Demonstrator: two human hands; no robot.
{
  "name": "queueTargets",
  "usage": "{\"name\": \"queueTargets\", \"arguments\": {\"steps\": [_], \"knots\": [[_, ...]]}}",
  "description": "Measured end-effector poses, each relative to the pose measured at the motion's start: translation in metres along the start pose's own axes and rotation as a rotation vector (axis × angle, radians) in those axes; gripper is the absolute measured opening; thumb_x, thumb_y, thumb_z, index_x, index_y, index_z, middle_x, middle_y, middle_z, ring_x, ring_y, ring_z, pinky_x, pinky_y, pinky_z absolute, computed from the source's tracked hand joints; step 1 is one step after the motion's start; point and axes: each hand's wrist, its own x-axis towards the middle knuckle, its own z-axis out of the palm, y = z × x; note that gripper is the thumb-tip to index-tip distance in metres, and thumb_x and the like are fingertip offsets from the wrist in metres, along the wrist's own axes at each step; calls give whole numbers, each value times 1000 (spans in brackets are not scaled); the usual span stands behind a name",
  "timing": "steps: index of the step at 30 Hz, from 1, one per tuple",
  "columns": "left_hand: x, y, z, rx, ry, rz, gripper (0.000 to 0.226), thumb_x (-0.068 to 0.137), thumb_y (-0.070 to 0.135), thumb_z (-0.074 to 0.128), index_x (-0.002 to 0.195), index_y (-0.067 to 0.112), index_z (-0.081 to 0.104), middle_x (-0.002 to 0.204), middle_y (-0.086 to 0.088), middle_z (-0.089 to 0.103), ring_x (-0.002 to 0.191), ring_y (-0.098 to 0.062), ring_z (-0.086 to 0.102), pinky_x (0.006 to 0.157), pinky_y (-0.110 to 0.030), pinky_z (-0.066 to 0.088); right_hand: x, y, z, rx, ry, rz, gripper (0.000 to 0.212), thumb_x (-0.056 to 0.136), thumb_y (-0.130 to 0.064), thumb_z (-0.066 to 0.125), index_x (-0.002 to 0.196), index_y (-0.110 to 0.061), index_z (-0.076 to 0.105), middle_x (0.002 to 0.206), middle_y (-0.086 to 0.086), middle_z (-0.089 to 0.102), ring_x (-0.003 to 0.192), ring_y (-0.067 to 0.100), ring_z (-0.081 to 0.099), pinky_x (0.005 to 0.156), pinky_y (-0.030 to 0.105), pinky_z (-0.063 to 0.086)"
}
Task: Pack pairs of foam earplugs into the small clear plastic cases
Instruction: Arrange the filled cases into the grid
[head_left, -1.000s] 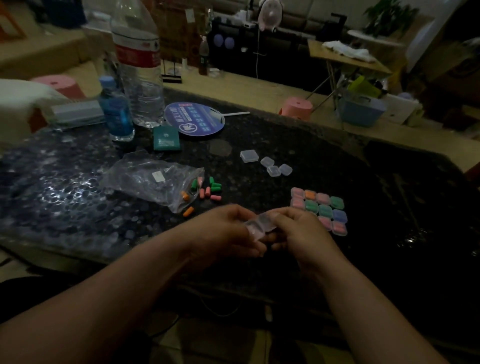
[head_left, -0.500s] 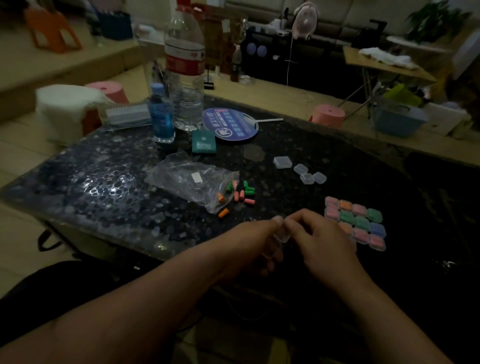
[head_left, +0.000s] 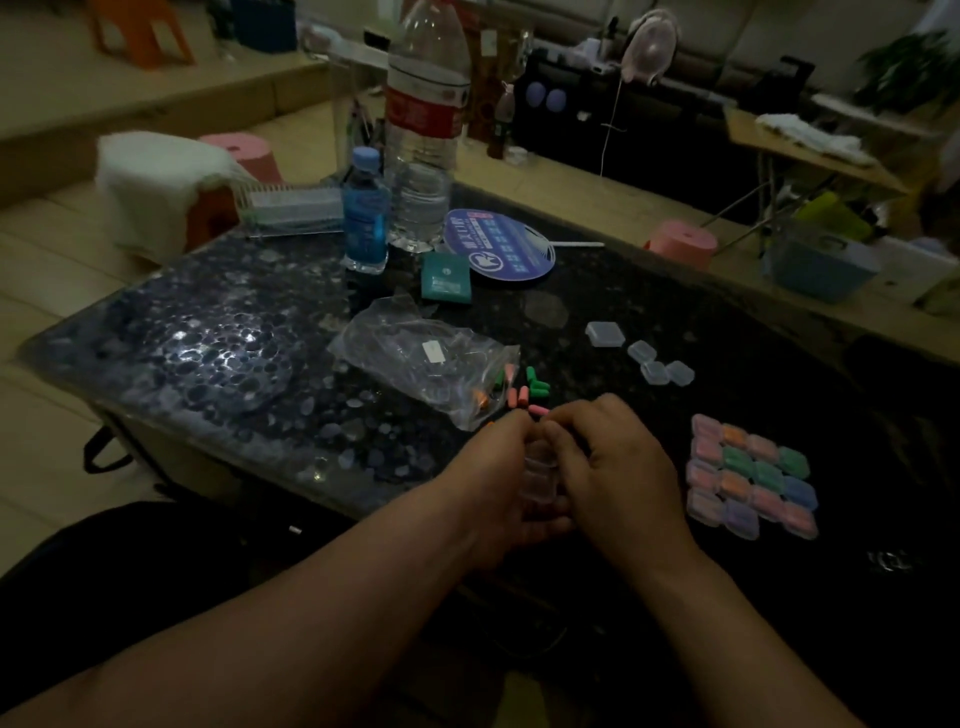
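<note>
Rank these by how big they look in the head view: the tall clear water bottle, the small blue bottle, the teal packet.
1. tall clear water bottle
2. small blue bottle
3. teal packet
All sit close together.

Two bottles — four loose clear cases

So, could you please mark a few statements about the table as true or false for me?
1. The left hand and right hand both hold a clear case. True.
2. The filled cases lie to the left of the hands. False: they lie in a grid to the right.
3. Some loose earplugs lie at the mouth of the plastic bag. True.
4. The large water bottle lies on its side. False: it stands upright.
</note>
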Motion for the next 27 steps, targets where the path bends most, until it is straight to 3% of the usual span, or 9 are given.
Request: {"name": "queueTargets", "arguments": {"steps": [3,5,9,12,16,27], "knots": [[3,4,-4,-55,44,46,31,101,44,42,99,20,62,71,-2,55,56,-15,48,55,-27,39,13,-1,6,196,-21,78,17,106,-35,60,96,-29,73,92,-11,63,84,3,62,73,28,48],[5,5,-7,-87,84,65,28,102,41,43,96,19,59,66,-2,49,51,-14,40,52,-26,31,26,6,7,286,-16,221,26,108,-36,55,91,-27,72,85,-9,68,79,2,63,64,20,44],[9,-1,-11,-82,104,72,21,98,32,44,93,16,57,65,-1,47,49,-14,37,51,-25,30,48,37,17,178,-73,374,13,107,-26,58,100,-33,67,93,-15,68,85,1,63,65,18,40],[7,-2,-9,-62,123,74,23,98,29,45,97,12,60,66,-3,51,51,-14,40,52,-26,33,57,52,31,120,-85,350,13,105,-22,61,110,-31,69,107,-11,69,99,9,63,77,25,45],[8,-2,-8,-65,129,81,29,99,31,43,100,11,64,68,-4,55,51,-15,42,52,-26,35,72,52,46,95,-77,253,16,101,-21,66,112,-29,73,112,-6,66,100,13,66,88,39,57],[11,1,-12,-61,132,83,25,97,30,46,99,11,62,68,-4,57,50,-15,43,50,-23,37,82,52,56,75,-98,307,7,99,-24,72,103,-30,74,105,-10,61,98,12,64,88,37,55]]}}
